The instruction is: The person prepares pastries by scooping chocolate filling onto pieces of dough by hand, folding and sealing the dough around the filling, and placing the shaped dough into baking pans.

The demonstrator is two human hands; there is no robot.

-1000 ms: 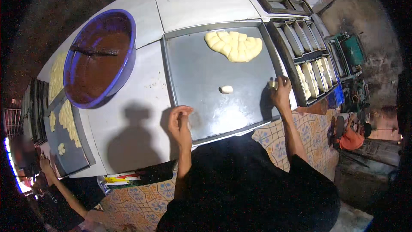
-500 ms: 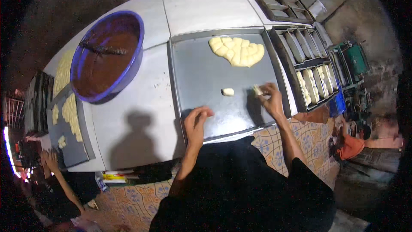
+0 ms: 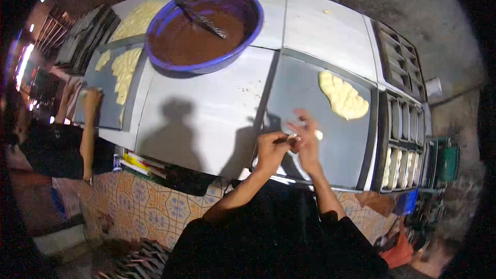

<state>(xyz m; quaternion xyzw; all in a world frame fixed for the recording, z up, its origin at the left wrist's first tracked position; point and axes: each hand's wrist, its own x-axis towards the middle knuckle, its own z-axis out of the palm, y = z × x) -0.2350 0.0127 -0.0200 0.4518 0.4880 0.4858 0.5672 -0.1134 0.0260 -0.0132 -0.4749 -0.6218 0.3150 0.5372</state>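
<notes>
Over the near left part of a grey metal tray (image 3: 341,155), my two hands meet. My left hand (image 3: 274,151) is closed, its fingertips pinched against the right palm. A small pale bit shows there, too hidden to name. My right hand (image 3: 307,142) has its fingers spread, somewhat blurred by motion. Just past its edge a small pale dough ball (image 3: 319,135) shows in part on the tray. Farther back on the tray lies a cluster of pale dough pieces (image 3: 343,95), set close together.
A blue tub (image 3: 206,67) of brown filling with a dark-handled tool (image 3: 199,18) stands back left. Loaf pans (image 3: 400,119), some holding dough, line the right. At far left, a co-worker's hand (image 3: 92,101) is over another tray (image 3: 108,106) with dough.
My view has swung left, so the tray sits farther right. My hands, apart before, have come together. The right hand held a dough piece before; its fingers are now spread.
</notes>
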